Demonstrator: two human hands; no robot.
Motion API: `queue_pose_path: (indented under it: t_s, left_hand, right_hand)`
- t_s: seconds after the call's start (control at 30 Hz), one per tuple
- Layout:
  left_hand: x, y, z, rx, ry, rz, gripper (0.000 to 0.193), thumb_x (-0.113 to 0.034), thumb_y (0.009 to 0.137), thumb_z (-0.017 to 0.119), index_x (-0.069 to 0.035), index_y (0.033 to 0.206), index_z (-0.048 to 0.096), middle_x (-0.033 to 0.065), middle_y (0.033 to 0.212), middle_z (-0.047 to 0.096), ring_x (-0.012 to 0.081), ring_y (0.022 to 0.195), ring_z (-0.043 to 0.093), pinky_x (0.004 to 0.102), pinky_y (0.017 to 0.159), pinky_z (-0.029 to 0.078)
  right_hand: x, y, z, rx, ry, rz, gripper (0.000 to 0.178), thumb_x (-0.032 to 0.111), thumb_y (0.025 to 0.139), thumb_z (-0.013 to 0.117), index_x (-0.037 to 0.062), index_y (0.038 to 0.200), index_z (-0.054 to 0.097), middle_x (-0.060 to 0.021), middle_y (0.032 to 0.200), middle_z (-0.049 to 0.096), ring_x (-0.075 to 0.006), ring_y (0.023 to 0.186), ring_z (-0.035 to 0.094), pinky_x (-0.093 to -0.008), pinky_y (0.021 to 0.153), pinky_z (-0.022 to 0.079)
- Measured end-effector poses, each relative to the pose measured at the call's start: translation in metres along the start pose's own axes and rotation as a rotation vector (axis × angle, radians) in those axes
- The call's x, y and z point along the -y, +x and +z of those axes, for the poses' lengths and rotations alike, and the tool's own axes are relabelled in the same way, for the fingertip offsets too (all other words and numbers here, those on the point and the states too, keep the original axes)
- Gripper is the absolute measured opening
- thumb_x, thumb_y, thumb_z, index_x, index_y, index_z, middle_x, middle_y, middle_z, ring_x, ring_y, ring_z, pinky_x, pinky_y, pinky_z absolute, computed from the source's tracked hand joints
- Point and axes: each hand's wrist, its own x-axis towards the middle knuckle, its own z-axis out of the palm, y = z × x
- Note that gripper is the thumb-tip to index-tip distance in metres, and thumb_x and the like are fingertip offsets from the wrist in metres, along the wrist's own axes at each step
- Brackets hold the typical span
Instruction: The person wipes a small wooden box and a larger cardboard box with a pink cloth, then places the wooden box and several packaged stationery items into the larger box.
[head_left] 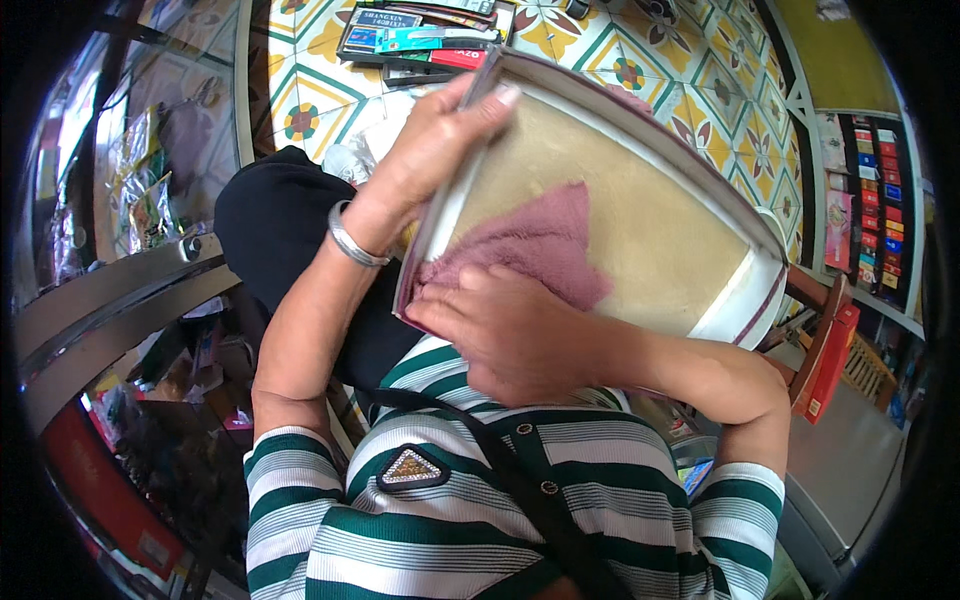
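Note:
A shallow, open box or tray (pixel 665 220) with a tan inner bottom, white inner edges and a dark maroon rim is tilted over my lap. My left hand (pixel 440 140) grips its left side wall, the thumb over the rim and the fingers hidden behind. A dusty-pink cloth (pixel 540 240) lies bunched on the tan bottom at the near left corner. My right hand (pixel 515 325) presses on that cloth, its fingers curled on it by the near left corner.
Several flat packages (pixel 420 40) lie piled on the patterned tile floor (pixel 330 85) beyond the box. A glass case with a metal frame (pixel 120 310) stands at my left. On the right are shelves of small colourful boxes (pixel 880 210), a red box (pixel 830 365) and a grey cabinet (pixel 840 470).

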Motion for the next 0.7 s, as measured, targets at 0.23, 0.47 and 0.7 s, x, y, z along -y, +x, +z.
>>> queue_pose_path:
  t_s: [0.23,0.47,0.7]
  left_hand:
    - [0.013,0.001,0.001,-0.025,-0.112,-0.088,0.054,-0.048,0.093,0.063,-0.004,0.124,0.059,0.0094,0.106,0.066,0.0144,0.089,0.066,0.027,0.076,0.055]
    - [0.012,0.001,-0.003,-0.06,-0.116,-0.117,0.048,-0.04,0.093,0.064,-0.003,0.124,0.058,0.0081,0.106,0.065,0.0145,0.092,0.061,0.0288,0.081,0.05]
    - [0.005,0.006,0.006,-0.09,-0.117,-0.173,0.045,-0.039,0.093,0.064,-0.005,0.122,0.061,0.0056,0.105,0.066,0.0124,0.09,0.063,0.0271,0.08,0.051]
  right_hand:
    - [-0.007,-0.023,-0.016,0.276,0.083,0.235,0.034,0.009,0.07,0.06,0.0037,0.104,0.055,-0.0137,0.085,0.057,-0.0317,0.079,0.054,-0.0441,0.07,0.047]
    - [0.0,-0.103,-0.049,0.243,0.099,0.482,0.024,0.015,0.073,0.062,0.0001,0.092,0.06,-0.0143,0.088,0.063,-0.0337,0.087,0.057,-0.0442,0.078,0.049]
    - [0.003,-0.19,-0.052,0.476,-0.268,0.47,0.022,0.023,0.069,0.064,0.0034,0.08,0.063,-0.0117,0.068,0.062,-0.0288,0.084,0.058,-0.0411,0.073,0.046]
